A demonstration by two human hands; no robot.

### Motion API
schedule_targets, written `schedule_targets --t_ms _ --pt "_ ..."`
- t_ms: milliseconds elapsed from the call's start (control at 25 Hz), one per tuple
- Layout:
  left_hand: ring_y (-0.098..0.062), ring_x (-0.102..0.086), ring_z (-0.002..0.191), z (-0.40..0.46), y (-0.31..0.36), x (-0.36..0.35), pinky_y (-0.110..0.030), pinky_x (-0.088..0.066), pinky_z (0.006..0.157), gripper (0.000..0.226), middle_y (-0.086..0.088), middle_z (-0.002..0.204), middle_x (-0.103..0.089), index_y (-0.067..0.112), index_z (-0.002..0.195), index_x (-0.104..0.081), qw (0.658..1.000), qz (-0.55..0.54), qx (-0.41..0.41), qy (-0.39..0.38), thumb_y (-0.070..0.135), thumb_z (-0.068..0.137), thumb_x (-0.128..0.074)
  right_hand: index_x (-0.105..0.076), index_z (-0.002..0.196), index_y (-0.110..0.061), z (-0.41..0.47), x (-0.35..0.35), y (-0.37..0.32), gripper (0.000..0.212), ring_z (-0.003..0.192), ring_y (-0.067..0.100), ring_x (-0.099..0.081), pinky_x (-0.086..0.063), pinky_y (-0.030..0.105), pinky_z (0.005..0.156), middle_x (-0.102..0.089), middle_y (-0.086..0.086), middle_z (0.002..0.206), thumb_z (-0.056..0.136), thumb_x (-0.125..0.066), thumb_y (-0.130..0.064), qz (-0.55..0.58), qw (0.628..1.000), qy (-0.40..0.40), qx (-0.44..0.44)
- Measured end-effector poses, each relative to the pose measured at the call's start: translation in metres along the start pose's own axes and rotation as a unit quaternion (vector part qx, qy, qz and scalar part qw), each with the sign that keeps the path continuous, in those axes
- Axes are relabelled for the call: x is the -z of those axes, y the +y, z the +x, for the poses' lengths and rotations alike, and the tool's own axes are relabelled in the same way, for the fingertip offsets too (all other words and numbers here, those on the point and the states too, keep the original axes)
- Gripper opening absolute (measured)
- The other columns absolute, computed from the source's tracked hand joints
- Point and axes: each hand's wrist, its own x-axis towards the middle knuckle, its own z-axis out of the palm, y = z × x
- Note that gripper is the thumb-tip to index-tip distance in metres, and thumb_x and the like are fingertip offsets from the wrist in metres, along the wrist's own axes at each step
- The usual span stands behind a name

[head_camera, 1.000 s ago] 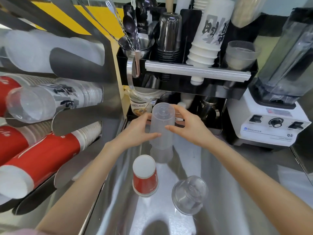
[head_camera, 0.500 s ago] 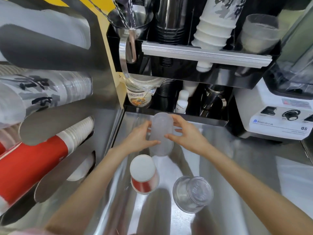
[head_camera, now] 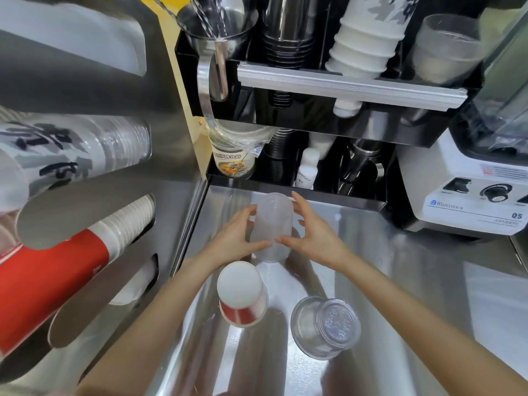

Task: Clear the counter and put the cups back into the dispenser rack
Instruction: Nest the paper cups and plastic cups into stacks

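Stainless steel surface filled the frame's middle, with the dispenser rack along the left edge. Left hand and right hand had fingers closed around an inverted frosted plastic cup at centre. Below it stood an upside-down red paper cup and, lower right, an upside-down clear cup. Blender sat at right.

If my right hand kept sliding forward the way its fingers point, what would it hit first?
Your right hand, cupping the frosted cup with the left hand, points toward the back of the counter. It would probably first meet the black rack's front lip, ahead of the small white bottle; depth is unclear.
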Motion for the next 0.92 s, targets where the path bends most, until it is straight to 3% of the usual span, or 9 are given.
schedule_targets --t_ms 200,320,400,520,800,920 --pt "-0.022 -0.034 0.134 0.004 -0.016 -0.004 -0.050 -0.036 0.109 0.105 -0.005 0.149 -0.028 0.028 0.141 -0.013 0.998 0.018 0.028 -0.044 0.056 0.058 -0.069 0.005 0.143 -0.018 0.005 -0.006 0.008 0.104 0.134 0.017 -0.032 -0.022 0.011 0.093 -0.026 0.004 0.150 0.074 -0.073 -0.021 -0.007 0.999 -0.028 -0.034" --pt "-0.022 -0.035 0.134 0.009 -0.026 -0.008 -0.049 -0.037 0.109 0.109 -0.004 0.149 -0.028 0.029 0.141 -0.015 0.997 0.005 0.052 -0.061 0.064 0.051 -0.066 -0.007 0.142 -0.018 0.010 -0.010 0.011 0.097 0.129 0.012 -0.035 -0.024 0.009 0.095 -0.031 0.004 0.145 0.072 -0.074 -0.019 0.008 1.000 -0.017 -0.018" --pt "-0.022 -0.039 0.131 0.010 -0.024 -0.009 -0.045 -0.037 0.109 0.103 -0.006 0.148 -0.031 0.024 0.141 -0.017 0.996 -0.007 0.056 -0.063 0.053 0.059 -0.072 -0.022 0.137 -0.017 0.013 -0.012 0.012 0.084 0.126 0.016 -0.039 -0.031 0.017 0.099 -0.035 0.004 0.140 0.071 -0.074 -0.019 0.005 1.000 -0.007 0.001" --pt "-0.020 -0.047 0.120 0.013 -0.022 -0.012 -0.032 -0.042 0.101 0.082 -0.009 0.140 -0.042 0.016 0.137 -0.026 0.996 -0.040 0.065 -0.055 0.028 0.071 -0.074 -0.030 0.133 -0.016 0.015 -0.012 0.012 0.075 0.120 0.017 -0.042 -0.036 0.025 0.099 -0.039 0.004 0.136 0.072 -0.073 -0.021 -0.012 1.000 0.002 0.009" --pt "-0.023 -0.052 0.114 0.012 -0.016 -0.011 -0.039 -0.047 0.098 0.073 -0.009 0.136 -0.043 0.014 0.131 -0.036 0.995 -0.082 0.048 -0.032 0.022 0.070 -0.075 -0.033 0.132 -0.018 0.010 -0.004 0.005 0.072 0.109 0.011 -0.044 -0.034 0.021 0.096 -0.044 0.002 0.129 0.072 -0.073 -0.023 -0.029 0.999 0.020 0.030" --pt "-0.015 -0.049 0.107 0.009 -0.008 -0.007 -0.029 -0.044 0.093 0.071 -0.007 0.135 -0.044 0.014 0.131 -0.037 0.996 -0.078 0.037 -0.019 0.022 0.071 -0.074 -0.036 0.129 -0.018 0.006 0.001 -0.002 0.070 0.111 0.014 -0.046 -0.037 0.024 0.097 -0.045 0.001 0.123 0.071 -0.075 -0.022 -0.007 0.999 0.032 0.022"
